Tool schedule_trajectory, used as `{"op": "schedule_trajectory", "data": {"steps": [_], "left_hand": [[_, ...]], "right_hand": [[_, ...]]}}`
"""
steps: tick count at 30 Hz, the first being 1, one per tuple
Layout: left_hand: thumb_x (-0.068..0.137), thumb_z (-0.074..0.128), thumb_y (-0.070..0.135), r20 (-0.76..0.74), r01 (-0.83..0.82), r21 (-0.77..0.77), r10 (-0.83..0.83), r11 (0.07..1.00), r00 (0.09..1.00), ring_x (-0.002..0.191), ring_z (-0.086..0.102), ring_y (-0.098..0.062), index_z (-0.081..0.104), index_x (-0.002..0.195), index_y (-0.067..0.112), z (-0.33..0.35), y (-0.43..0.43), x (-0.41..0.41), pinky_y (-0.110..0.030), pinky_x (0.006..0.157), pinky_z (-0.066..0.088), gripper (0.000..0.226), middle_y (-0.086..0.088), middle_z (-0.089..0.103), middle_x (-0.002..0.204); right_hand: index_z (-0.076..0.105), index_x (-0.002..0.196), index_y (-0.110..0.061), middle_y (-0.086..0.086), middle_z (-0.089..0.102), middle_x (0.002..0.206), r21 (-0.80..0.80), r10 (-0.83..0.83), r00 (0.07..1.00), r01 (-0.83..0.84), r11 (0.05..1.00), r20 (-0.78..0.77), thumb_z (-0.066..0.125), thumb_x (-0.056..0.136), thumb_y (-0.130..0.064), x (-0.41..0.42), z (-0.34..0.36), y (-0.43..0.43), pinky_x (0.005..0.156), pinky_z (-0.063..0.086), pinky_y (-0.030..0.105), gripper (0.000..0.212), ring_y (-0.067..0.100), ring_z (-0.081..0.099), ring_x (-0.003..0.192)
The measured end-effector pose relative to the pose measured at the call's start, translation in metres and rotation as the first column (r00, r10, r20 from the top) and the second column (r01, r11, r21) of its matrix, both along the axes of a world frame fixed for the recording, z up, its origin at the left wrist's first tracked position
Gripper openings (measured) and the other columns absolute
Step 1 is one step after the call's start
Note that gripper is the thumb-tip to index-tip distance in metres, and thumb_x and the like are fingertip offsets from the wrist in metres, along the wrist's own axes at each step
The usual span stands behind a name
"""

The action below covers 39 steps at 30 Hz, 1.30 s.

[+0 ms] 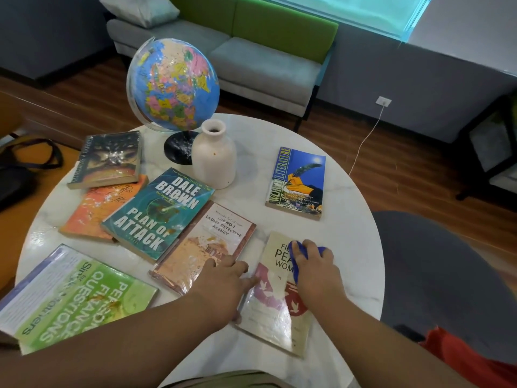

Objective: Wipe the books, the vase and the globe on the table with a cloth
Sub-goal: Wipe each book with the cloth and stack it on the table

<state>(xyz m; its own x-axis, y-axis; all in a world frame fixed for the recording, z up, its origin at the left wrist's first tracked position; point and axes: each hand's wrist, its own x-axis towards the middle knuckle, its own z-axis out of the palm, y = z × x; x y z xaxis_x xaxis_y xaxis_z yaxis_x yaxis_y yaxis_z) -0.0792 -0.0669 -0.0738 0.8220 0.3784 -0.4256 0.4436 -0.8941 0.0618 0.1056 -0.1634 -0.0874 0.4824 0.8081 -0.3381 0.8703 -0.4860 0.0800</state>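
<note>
Right hand [316,271] curls round crumpled blue cloth [294,249], pressing it on cream paperback book [272,309] at near edge of round white marble table [349,219]; left hand [223,285], fingers flat, pins book's left side, likely against sliding.

Ahead of me: grey upholstered sofa [251,63] with green backrest, pale grey cushion [140,8] at its end. To my left, black strapped bag [19,169]; to my right, white wall socket [383,101], its white cable [363,147] trailing over brown wooden floor [405,175].
</note>
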Motion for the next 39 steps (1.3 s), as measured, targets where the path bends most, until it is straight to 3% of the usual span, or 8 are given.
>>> {"op": "schedule_trajectory", "data": {"steps": [7, 16, 24, 33, 39], "left_hand": [[0.085, 0.063, 0.050, -0.019, 0.010, 0.001, -0.010, 1.000, 1.000, 0.139, 0.020, -0.026, 0.013, 0.151, 0.036, 0.001, 0.001, 0.002, -0.048, 0.107, 0.025, 0.083, -0.001, 0.027, 0.151], [0.084, 0.063, 0.052, -0.008, -0.004, -0.009, 0.004, 1.000, 1.000, 0.138, 0.022, -0.023, 0.012, 0.151, 0.039, 0.000, 0.000, 0.001, -0.046, 0.107, 0.026, 0.086, 0.002, 0.029, 0.149], [0.082, 0.064, 0.054, -0.008, 0.005, -0.008, -0.005, 1.000, 1.000, 0.137, 0.023, -0.024, 0.014, 0.151, 0.039, -0.002, 0.002, 0.000, -0.046, 0.106, 0.028, 0.087, 0.001, 0.030, 0.148], [0.084, 0.063, 0.054, -0.020, 0.004, 0.004, -0.004, 1.000, 1.000, 0.137, 0.024, -0.025, 0.012, 0.151, 0.038, -0.001, 0.000, 0.000, -0.047, 0.106, 0.028, 0.086, 0.001, 0.031, 0.148], [0.083, 0.063, 0.055, -0.016, 0.005, 0.002, -0.005, 1.000, 1.000, 0.136, 0.024, -0.024, 0.012, 0.151, 0.038, -0.002, 0.001, 0.000, -0.046, 0.106, 0.028, 0.087, 0.001, 0.031, 0.147]], "right_hand": [[-0.002, 0.152, -0.028, -0.001, 0.005, 0.157, -0.035, 0.221, 0.975, -0.223, 0.974, -0.036, 0.051, 0.094, -0.025, -0.019, -0.002, -0.040, 0.097, 0.046, 0.037, 0.079, 0.030, 0.027, 0.129], [0.005, 0.151, -0.022, -0.001, 0.010, 0.151, -0.005, -0.143, 0.989, 0.143, 0.990, 0.030, 0.051, 0.091, -0.019, 0.022, 0.005, -0.010, 0.087, 0.052, 0.039, 0.076, 0.030, 0.029, 0.123], [0.001, 0.153, -0.023, -0.001, 0.007, 0.154, -0.033, 0.038, 0.999, -0.037, 0.999, 0.013, 0.051, 0.095, -0.025, -0.002, -0.004, -0.044, 0.093, 0.048, 0.032, 0.077, 0.027, 0.028, 0.127], [0.006, 0.152, -0.018, 0.001, 0.013, 0.150, -0.029, -0.154, 0.987, 0.155, 0.987, 0.037, 0.052, 0.092, -0.020, 0.014, 0.008, -0.018, 0.087, 0.051, 0.035, 0.076, 0.028, 0.031, 0.122], [0.002, 0.153, -0.018, 0.002, 0.009, 0.154, -0.058, 0.038, 0.999, -0.038, 0.998, 0.013, 0.046, 0.095, -0.019, -0.015, 0.003, -0.047, 0.093, 0.047, 0.033, 0.074, 0.028, 0.030, 0.126]]}}
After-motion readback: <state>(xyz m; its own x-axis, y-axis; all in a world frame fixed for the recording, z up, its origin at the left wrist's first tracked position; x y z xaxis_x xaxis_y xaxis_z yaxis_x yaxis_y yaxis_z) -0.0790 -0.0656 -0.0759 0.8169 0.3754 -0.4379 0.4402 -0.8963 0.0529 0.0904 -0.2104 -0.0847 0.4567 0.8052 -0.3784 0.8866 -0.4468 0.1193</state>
